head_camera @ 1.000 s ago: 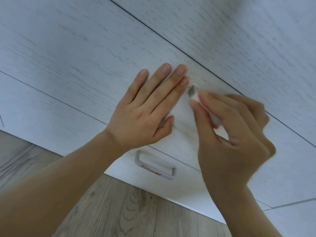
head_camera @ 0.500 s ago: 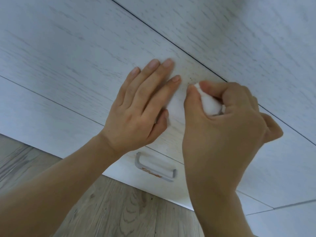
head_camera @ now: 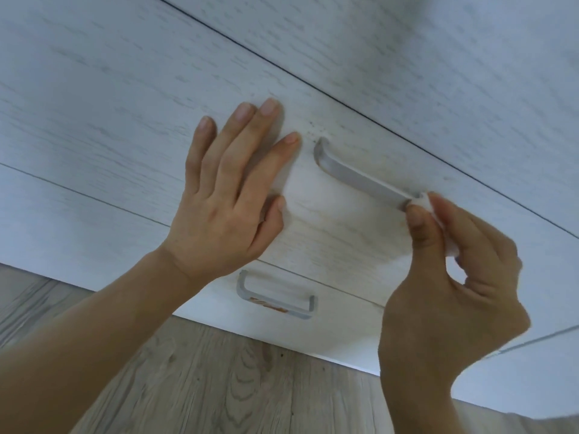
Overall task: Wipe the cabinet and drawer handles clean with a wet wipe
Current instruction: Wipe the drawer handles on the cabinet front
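A grey metal handle (head_camera: 357,173) runs across the white wood-grain drawer front (head_camera: 329,233). My right hand (head_camera: 448,286) pinches a folded white wet wipe (head_camera: 438,220) between thumb and fingers around the handle's right end. My left hand (head_camera: 228,202) lies flat with straight fingers on the drawer front, just left of the handle. Small dark specks dot the panel above the handle's left end. On the drawer below, a second grey handle (head_camera: 275,296) carries an orange-brown smear along its bar.
More white cabinet panels (head_camera: 407,57) fill the view above and to the right, split by thin dark gaps. Grey wood-look floor (head_camera: 219,380) lies below the bottom drawer.
My right hand has slid with the wipe from the handle's left end to its right end, baring the handle. My left hand has stayed pressed on the drawer front.
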`<state>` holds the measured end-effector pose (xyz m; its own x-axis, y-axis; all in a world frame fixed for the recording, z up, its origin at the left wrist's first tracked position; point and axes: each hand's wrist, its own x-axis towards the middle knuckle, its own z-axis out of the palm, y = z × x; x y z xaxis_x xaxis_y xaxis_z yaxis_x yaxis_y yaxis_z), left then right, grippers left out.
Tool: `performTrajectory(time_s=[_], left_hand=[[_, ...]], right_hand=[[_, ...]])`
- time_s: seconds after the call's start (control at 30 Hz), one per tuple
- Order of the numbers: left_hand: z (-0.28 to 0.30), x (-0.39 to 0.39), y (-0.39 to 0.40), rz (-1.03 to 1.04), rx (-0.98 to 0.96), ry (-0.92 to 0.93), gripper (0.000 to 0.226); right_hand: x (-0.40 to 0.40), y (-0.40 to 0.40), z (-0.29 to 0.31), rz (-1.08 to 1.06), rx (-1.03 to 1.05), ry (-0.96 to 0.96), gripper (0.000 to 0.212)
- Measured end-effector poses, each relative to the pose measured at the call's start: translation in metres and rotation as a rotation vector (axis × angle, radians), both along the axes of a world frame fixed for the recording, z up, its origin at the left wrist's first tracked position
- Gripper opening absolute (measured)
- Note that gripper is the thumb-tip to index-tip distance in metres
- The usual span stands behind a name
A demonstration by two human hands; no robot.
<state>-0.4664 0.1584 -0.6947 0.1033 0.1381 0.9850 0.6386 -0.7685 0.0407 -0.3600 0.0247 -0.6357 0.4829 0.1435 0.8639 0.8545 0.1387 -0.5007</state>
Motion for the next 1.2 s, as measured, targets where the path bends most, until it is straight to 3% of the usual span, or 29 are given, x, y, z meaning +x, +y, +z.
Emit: performTrajectory(time_s=[0.13,0.33,0.6,0.87,1.2], left_hand=[[0.002,0.002,-0.002,-0.010,-0.004,0.035,0.054],[0.002,0.004,-0.004,0.003,-0.007,0.065,0.055],[-0.022,-0.007,-0.007,-0.070,-0.030,0.165,0.057],[-0.108,-0.042,-0.019,-0.209,-0.159,0.339,0.068],[-0.158,-0.032,-0.013,-0.051,-0.226,0.415,0.089]], right_hand=[[0.006,-0.004,0.008,0.212,0.106,0.500,0.011],[0.002,-0.004,0.011,0.489,0.114,0.789,0.030],[-0.006,-0.027,-0.012,0.440,0.026,0.759,0.013],[0.009,-0.057,-0.087,0.235,-0.168,0.871,0.010],[0.004,-0.031,-0.123,0.363,-0.275,0.870,0.016]])
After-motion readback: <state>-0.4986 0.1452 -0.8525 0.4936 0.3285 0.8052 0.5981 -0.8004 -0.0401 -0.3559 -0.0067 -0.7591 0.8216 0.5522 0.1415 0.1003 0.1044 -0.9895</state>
